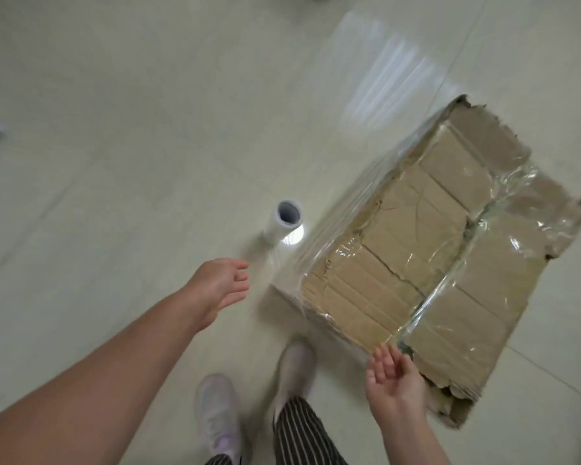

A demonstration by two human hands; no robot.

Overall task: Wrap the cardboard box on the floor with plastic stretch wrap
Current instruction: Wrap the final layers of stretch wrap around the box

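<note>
While left hand [220, 290] and right hand [391, 380] gape empty, film [346, 213] bands the torn box [413, 209].

Torn, film-banded cardboard box [426, 260] flat on floor, upright wrap roll [284, 224] just beside.

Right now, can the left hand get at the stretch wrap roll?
Probably yes. The left hand is open and stretched toward the roll, which stands upright on the floor beside the box. Only bare floor lies between them.
</note>
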